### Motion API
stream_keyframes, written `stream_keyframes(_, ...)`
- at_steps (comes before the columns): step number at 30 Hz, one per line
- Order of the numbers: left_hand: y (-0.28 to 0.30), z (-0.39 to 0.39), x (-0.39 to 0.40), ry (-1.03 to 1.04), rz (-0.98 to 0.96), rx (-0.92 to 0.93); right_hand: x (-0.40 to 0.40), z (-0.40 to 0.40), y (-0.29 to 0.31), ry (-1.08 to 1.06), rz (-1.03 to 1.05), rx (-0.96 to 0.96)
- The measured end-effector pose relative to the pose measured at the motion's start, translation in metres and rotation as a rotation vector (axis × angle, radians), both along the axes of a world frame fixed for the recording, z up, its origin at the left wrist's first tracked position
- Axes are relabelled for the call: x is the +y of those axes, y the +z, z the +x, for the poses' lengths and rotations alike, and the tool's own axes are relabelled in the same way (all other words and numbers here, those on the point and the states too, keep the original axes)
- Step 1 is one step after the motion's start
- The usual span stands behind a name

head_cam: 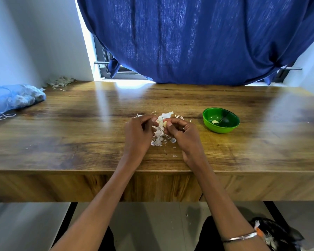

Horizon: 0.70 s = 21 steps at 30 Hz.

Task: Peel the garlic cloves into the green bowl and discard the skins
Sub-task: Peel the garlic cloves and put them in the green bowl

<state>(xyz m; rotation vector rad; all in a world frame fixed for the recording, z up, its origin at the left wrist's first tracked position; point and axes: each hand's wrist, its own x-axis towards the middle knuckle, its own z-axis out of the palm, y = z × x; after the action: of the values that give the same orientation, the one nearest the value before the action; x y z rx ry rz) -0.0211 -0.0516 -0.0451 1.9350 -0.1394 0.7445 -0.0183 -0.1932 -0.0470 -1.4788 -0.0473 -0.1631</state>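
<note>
One clove in work: we see a garlic clove (165, 124) pinched at the fingertips of the right hand (181, 134), at the centre of the frame, above the heap of skins (159, 134) on the table (80, 133).
Clove handling: we judge it light, firm and a little slick once bare; best held by its ends so the flanks stay free for peeling.
Skins: papery and brittle, we judge; they should tear in flakes and drift easily.
Left hand (139, 133): fingers curled toward the clove, tips at it; we cannot tell whether they pinch skin.
Right hand pose: thumb and forefinger closed on the clove, wrist low over the table edge.
Green bowl (221, 120): right of centre, apart from both hands, one peeled clove (214, 121) inside.
</note>
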Motion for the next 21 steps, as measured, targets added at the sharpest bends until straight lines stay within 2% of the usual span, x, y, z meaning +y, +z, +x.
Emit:
stream_keyframes(8,0.0017,-0.0013,-0.0013,-0.079,0.014,0.009,-0.0006,0.0007,-0.0011,0.026,0.010,-0.037)
stream_keyframes(14,0.0016,-0.0028,-0.0004,-0.101,-0.056,0.046,-0.0018,-0.0001,-0.0019,0.019,-0.011,-0.066)
stream_keyframes(21,0.0011,-0.0011,0.0013,-0.189,-0.165,0.172,-0.0022,-0.0031,-0.0010,-0.034,-0.066,-0.103)
